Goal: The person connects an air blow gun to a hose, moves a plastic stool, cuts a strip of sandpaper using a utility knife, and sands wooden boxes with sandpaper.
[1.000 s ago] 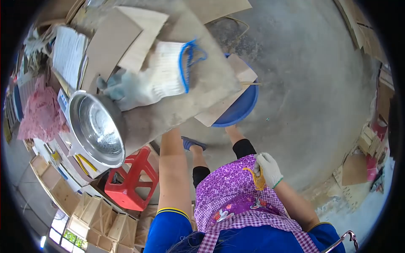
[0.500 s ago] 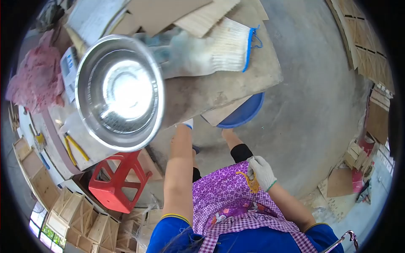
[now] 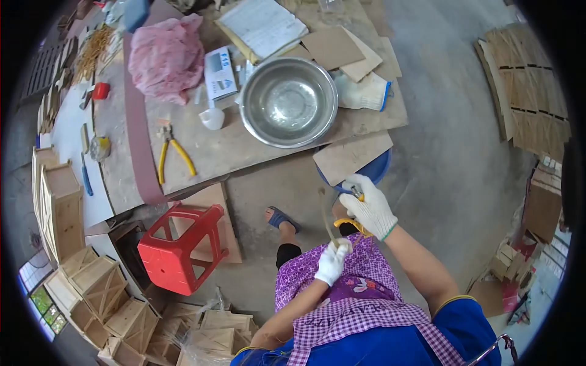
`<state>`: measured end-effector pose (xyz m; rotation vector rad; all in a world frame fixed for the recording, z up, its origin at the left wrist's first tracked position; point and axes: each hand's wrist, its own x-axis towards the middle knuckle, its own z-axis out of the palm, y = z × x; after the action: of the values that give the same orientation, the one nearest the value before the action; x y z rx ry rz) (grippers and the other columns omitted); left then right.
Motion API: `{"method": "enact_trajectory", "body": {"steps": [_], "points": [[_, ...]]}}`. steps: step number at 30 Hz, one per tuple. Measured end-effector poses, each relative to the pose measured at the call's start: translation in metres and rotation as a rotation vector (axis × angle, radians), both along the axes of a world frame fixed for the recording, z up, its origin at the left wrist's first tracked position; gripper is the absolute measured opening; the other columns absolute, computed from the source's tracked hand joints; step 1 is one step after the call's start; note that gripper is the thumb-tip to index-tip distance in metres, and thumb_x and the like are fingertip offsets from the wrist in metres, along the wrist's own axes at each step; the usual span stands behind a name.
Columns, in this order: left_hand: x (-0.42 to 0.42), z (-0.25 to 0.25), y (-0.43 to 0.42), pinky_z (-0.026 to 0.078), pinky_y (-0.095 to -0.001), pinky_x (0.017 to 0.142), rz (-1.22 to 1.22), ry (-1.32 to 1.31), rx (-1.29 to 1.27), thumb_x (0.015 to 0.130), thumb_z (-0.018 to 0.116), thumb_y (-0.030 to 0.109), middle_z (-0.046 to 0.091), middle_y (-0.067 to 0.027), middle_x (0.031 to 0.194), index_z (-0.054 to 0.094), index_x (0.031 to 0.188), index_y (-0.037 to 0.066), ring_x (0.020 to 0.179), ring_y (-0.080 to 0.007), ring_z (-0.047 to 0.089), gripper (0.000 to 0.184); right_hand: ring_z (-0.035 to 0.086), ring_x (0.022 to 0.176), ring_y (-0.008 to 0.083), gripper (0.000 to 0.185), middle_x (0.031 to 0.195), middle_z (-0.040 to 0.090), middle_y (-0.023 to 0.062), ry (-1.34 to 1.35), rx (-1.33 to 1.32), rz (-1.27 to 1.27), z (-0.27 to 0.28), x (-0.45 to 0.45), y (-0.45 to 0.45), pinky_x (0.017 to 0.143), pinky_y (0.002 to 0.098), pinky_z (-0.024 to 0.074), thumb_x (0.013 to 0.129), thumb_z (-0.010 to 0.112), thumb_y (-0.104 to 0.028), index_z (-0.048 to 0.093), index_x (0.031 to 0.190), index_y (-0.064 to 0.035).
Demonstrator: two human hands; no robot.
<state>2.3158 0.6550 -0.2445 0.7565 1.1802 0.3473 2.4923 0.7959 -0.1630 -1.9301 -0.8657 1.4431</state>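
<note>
One pale strip (image 3: 326,221) juts past the purple apron (image 3: 360,274) from the left hand (image 3: 331,265), curled around that strip. Beyond the apron, the right hand (image 3: 370,207) folds round a yellow-and-metal piece (image 3: 361,197).

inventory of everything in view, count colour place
bowl: one, silver, on table
pliers: one, yellow-handled, on table
bag: one, pink, table's left
box: one, white, by bowl
paper stack: one, white, behind bowl
loose glove: one, white, by bowl
stool: one, red, lower left
basin: one, blue, partly under board
crates: several, tan, lower left
strip: one, tan, in left hand
item: one, partly hidden, yellow, in right hand
left hand: one, white-gloved, over purple apron
right hand: one, white-gloved, right of strip
</note>
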Motion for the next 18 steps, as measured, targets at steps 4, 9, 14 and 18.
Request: {"method": "enact_trajectory", "body": {"steps": [4, 9, 14, 18], "points": [[-0.026, 0.058, -0.016, 0.054, -0.0369, 0.086, -0.252, 0.012, 0.069, 0.103, 0.058, 0.024, 0.073, -0.0104, 0.096, 0.067, 0.11, 0.009, 0.094, -0.0254, 0.07, 0.019, 0.068, 0.082, 0.0206, 0.066, 0.113, 0.067, 0.0184, -0.369, 0.088, 0.299, -0.005, 0.001, 0.011, 0.071, 0.034, 0.0557, 0.092, 0.07, -0.038, 0.049, 0.139, 0.002], [-0.074, 0.1, 0.006, 0.055, -0.0467, 0.08, -0.599, -0.004, 0.738, 0.1, 0.062, 0.03, 0.071, -0.0146, 0.094, 0.067, 0.108, 0.011, 0.09, -0.0374, 0.069, 0.021, 0.068, 0.069, 0.0226, 0.068, 0.126, 0.067, 0.024, 0.259, -0.294, 0.058, 0.023, 0.016, 0.02, 0.058, 0.0342, 0.0547, 0.096, 0.06, -0.057, 0.053, 0.139, -0.0041], [-0.112, 0.13, 0.008, 0.056, -0.0481, 0.077, -0.831, 0.033, 0.561, 0.103, 0.056, 0.037, 0.071, -0.0155, 0.096, 0.065, 0.116, 0.013, 0.088, -0.0378, 0.07, 0.028, 0.054, 0.044, 0.0141, 0.074, 0.127, 0.065, 0.0309, 1.327, -0.13, -0.114, 0.101, 0.019, 0.004, 0.04, 0.0251, 0.0438, 0.1, 0.046, -0.067, 0.05, 0.146, -0.0101], [-0.141, 0.138, 0.006, 0.054, -0.0475, 0.081, -0.668, 0.04, 0.456, 0.105, 0.051, 0.042, 0.07, -0.0175, 0.102, 0.063, 0.118, 0.013, 0.096, -0.0389, 0.068, 0.034, 0.048, 0.046, 0.0086, 0.074, 0.121, 0.069, 0.0259, 1.101, 0.059, -0.219, 0.125, 0.017, -0.008, 0.04, 0.023, 0.0377, 0.1, 0.043, -0.068, 0.055, 0.143, -0.0079]]}}
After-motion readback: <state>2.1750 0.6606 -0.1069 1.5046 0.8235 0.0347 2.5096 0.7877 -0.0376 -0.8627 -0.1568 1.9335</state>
